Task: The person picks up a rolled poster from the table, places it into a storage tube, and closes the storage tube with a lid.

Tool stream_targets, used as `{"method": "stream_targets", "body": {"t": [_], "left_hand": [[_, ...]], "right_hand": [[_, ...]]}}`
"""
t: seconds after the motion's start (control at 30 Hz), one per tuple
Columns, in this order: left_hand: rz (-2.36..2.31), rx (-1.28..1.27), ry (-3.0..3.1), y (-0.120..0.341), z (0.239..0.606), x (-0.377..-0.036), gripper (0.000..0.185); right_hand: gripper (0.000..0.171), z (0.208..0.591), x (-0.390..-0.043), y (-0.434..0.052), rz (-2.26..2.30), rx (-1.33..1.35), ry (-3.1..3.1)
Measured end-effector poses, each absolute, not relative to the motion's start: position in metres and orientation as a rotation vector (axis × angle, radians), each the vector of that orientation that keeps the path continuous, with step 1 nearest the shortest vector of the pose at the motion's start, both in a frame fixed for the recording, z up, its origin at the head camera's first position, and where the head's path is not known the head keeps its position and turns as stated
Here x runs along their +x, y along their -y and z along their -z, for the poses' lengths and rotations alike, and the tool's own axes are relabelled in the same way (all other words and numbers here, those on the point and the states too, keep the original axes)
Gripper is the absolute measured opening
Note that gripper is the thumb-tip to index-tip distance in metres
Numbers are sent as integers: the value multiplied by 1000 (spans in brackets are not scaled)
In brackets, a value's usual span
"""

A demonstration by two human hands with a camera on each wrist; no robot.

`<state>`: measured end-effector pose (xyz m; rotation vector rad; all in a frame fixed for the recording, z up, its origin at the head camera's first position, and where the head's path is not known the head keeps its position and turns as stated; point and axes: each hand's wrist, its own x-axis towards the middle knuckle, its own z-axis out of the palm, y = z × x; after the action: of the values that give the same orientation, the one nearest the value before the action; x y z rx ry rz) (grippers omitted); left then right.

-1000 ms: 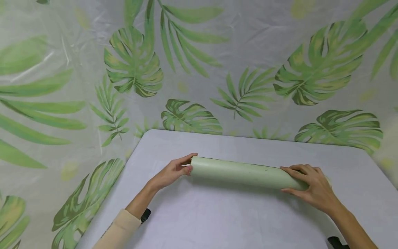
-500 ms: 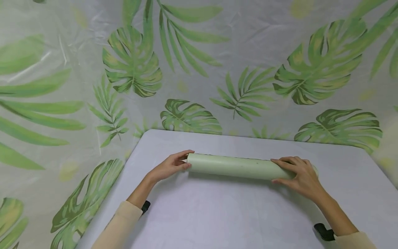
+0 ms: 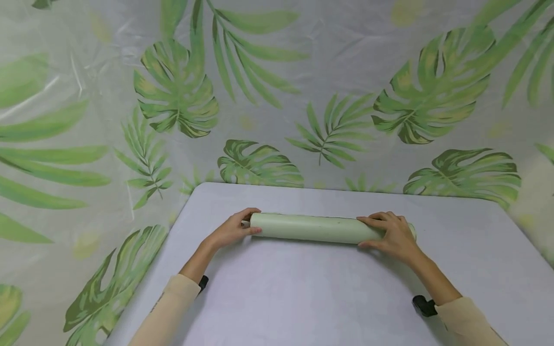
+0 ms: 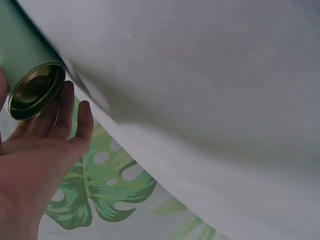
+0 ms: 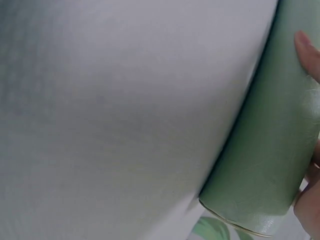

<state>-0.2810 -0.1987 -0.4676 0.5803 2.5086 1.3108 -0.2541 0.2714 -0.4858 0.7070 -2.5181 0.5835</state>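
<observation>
A long pale green tube (image 3: 311, 227) lies crosswise on the light grey table (image 3: 303, 298), toward its far side. My left hand (image 3: 240, 227) cups the tube's left end, with the thumb in front and the fingers behind. The left wrist view shows that end's gold metal cap (image 4: 35, 90) beside the fingers of my left hand (image 4: 55, 135). My right hand (image 3: 386, 234) lies over the tube near its right end, fingers draped across the top and thumb at the front. In the right wrist view the tube (image 5: 270, 150) fills the right side, with one fingertip (image 5: 306, 50) on it.
A pale sheet printed with green leaves (image 3: 182, 91) hangs close behind the table and along its left side. The table's left edge (image 3: 173, 230) runs diagonally just left of my left hand. Black wrist mounts (image 3: 421, 305) sit on both cream sleeves.
Both hands have carried the tube away from me toward the far edge and slightly left. It now lies more level, and both arms are stretched further.
</observation>
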Motion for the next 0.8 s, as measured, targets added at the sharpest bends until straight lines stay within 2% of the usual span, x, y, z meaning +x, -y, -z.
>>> {"method": "stream_targets", "body": {"t": [0.2,0.37,0.5,0.8], "left_hand": [[-1254,559,-2559,203,467,-279,67],[-1257,531,-2556,205,468,-277,78],[-1218,495,-2574,210,466,-272,84],[-898,474,-2949,237,464,-249,56]], "right_hand": [[76,486,-257,-266,-568,716,2538],[85,479,-254,-268,-545,677,2561],[83,466,-245,-281,-521,600,2603],[62,449,-220,-342,-527,434,2723]]}}
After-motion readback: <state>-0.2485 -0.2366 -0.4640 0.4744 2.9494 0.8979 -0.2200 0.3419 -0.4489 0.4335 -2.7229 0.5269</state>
